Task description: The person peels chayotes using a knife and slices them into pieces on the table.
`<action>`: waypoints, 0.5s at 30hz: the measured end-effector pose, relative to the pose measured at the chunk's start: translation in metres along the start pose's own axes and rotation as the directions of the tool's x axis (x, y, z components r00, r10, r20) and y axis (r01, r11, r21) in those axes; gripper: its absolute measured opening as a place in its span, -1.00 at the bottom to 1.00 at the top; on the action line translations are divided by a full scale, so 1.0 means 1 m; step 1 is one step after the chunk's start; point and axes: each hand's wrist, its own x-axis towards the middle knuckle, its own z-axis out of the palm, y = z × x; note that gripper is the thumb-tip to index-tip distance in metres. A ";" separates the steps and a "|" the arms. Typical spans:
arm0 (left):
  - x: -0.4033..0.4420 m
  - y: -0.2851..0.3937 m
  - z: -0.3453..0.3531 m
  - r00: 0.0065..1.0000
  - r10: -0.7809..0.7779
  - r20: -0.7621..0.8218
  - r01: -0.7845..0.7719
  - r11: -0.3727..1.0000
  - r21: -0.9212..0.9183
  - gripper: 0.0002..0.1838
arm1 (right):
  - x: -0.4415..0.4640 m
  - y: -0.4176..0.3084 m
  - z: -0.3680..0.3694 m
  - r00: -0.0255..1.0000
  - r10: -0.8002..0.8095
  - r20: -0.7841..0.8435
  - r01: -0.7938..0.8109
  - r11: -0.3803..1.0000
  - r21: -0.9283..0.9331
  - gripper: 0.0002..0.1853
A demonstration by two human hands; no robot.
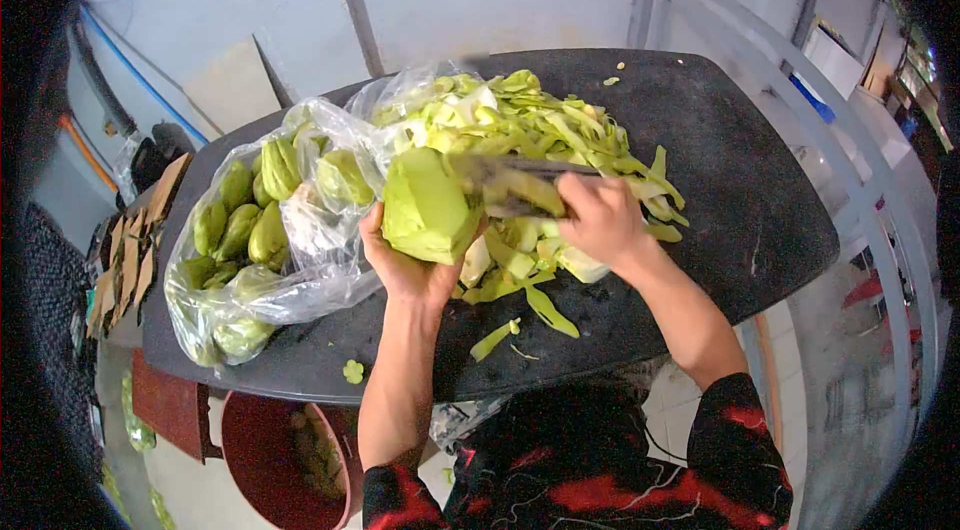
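My left hand is closed round a pale green, mostly peeled chayote, holding it up above the table with the thumb on its left side. My right hand grips a knife whose dark blade is smeared by motion. The blade reaches left to the upper right side of the chayote; whether it touches cannot be made out. Behind and below both hands spreads a heap of green peelings, with a few pieces close to the table's front edge. A strip of peel by the blade is blurred.
A clear plastic bag with several unpeeled chayotes lies on the left of the dark table. Below the front edge stands a dark red bin with scraps inside. A grey metal railing runs along the right.
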 end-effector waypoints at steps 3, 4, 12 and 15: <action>0.002 0.001 -0.009 0.981 0.096 -0.170 -0.086 0.994 0.065 -0.37 | 0.005 -0.033 -0.012 0.908 -0.365 -0.205 0.365 0.930 -0.042 -0.84; -0.002 0.001 -0.008 0.967 0.138 -0.216 -0.106 0.983 0.152 -0.40 | 0.005 -0.038 -0.008 0.855 -0.427 -0.293 0.420 0.903 -0.092 -0.86; -0.009 -0.008 0.000 0.998 0.051 -0.034 -0.052 0.999 -0.012 -0.36 | 0.002 -0.053 -0.005 0.853 -0.484 -0.197 0.492 0.870 -0.007 -0.84; -0.007 -0.009 -0.003 0.999 0.033 -0.003 -0.033 0.999 -0.033 -0.39 | 0.000 -0.053 -0.006 0.858 -0.483 -0.176 0.489 0.872 -0.008 -0.83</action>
